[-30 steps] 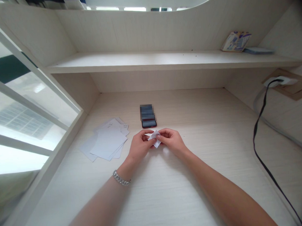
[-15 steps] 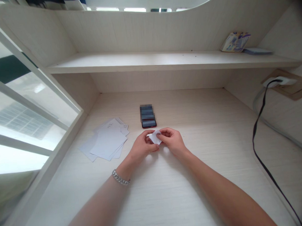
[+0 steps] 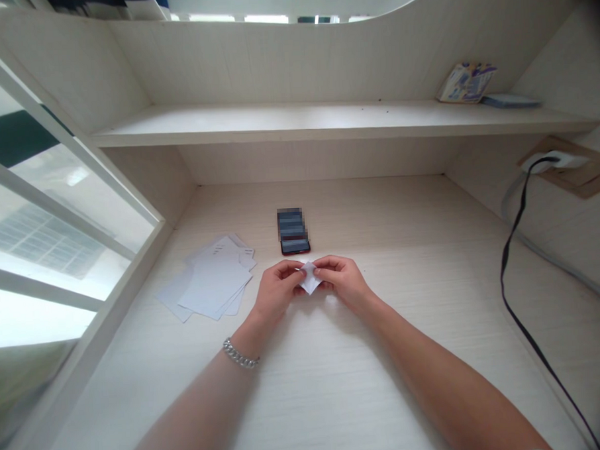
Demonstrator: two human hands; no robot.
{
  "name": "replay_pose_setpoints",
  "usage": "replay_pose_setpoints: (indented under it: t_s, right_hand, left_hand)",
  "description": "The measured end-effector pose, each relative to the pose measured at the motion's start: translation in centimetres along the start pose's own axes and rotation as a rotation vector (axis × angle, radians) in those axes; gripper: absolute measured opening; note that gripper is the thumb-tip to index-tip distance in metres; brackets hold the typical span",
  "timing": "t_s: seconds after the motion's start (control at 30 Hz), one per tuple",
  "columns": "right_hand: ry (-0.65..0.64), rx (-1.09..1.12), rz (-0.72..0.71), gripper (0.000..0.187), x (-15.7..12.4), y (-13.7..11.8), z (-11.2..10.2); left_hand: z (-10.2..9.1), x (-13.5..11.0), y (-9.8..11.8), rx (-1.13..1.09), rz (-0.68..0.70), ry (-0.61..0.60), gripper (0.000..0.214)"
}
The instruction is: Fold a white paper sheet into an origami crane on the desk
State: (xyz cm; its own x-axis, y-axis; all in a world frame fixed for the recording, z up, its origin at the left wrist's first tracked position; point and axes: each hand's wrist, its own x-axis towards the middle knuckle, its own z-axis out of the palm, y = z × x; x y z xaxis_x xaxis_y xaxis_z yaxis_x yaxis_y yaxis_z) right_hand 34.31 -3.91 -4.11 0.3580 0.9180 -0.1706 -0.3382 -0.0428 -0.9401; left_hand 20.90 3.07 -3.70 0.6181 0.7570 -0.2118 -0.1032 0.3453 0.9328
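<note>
A small folded piece of white paper (image 3: 309,279), roughly diamond-shaped, is pinched between both hands just above the desk. My left hand (image 3: 281,285) grips its left side, thumb on top and fingers curled underneath. On the opposite side my right hand (image 3: 343,277) holds it the same way, its thumb pressed on the paper. Just beyond the hands lies a dark phone (image 3: 295,246) with a red edge, part of its screen blurred out. Several loose white sheets (image 3: 215,275) lie overlapped to the left of my left hand.
A shelf (image 3: 296,133) runs across the back of the desk, with a small colourful box (image 3: 467,83) and a flat bluish item (image 3: 511,101) at its right. From a wall socket (image 3: 568,163) a black cable (image 3: 504,262) trails down the right side. White rails (image 3: 54,186) border the left edge.
My left thumb has moved from below the paper onto its top left side. The paper now sits squarer, one corner pointing towards me. The phone and loose sheets stay put.
</note>
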Motion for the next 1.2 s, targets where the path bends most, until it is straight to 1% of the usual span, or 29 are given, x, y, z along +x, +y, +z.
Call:
replay_pose_setpoints:
  t_s: [0.1, 0.23, 0.33, 0.4, 0.53, 0.73, 0.8, 0.87, 0.97, 1.03, 1.13, 1.2]
  right_hand:
    - [-0.022, 0.007, 0.007, 0.021, 0.05, 0.08, -0.30]
    - [-0.063, 0.028, 0.010, 0.018, 0.03, -0.11, -0.53]
    - [-0.079, 0.046, 0.025, 0.017, -0.03, -0.32, -0.50]
    - [-0.065, 0.029, 0.026, 0.017, -0.05, -0.34, -0.39]
    - [-0.031, -0.027, -0.002, 0.014, -0.04, -0.20, -0.15]
    - [0.028, -0.070, -0.028, 0.015, -0.02, -0.03, 0.02]
    - [0.066, -0.080, -0.055, 0.016, 0.03, 0.14, 0.06]
    - [0.104, -0.085, -0.094, 0.016, 0.10, 0.33, 0.08]
    - [0.130, -0.084, -0.126, 0.019, 0.18, 0.49, 0.09]
    - [0.113, -0.086, -0.118, 0.023, 0.19, 0.49, 0.07]
    - [0.050, -0.116, -0.104, 0.030, 0.18, 0.48, -0.06]
    - [0.021, -0.141, -0.121, 0.031, 0.19, 0.52, -0.21]
  left_hand:
    - [-0.11, -0.03, 0.06, -0.040, 0.007, -0.015, 0.020]
    - [-0.29, -0.02, 0.00, -0.047, 0.000, -0.015, 0.016]
    - [-0.32, -0.03, 0.06, -0.072, -0.011, -0.029, 0.016]
    - [-0.28, -0.01, 0.07, -0.070, -0.008, -0.030, 0.018]
    - [-0.16, 0.12, -0.12, 0.007, 0.023, 0.008, 0.021]
    - [-0.14, 0.20, -0.43, 0.029, 0.086, 0.043, 0.036]
    - [-0.17, 0.17, -0.48, 0.071, 0.090, 0.024, 0.039]
    - [-0.23, 0.16, -0.56, 0.115, 0.086, -0.019, 0.042]
    - [-0.42, 0.18, -0.70, 0.160, 0.077, -0.047, 0.042]
    - [-0.54, 0.18, -0.74, 0.191, 0.071, -0.038, 0.041]
    - [-0.58, 0.14, -0.69, 0.213, 0.058, -0.044, 0.041]
    - [-0.50, 0.09, -0.59, 0.217, 0.061, -0.061, 0.038]
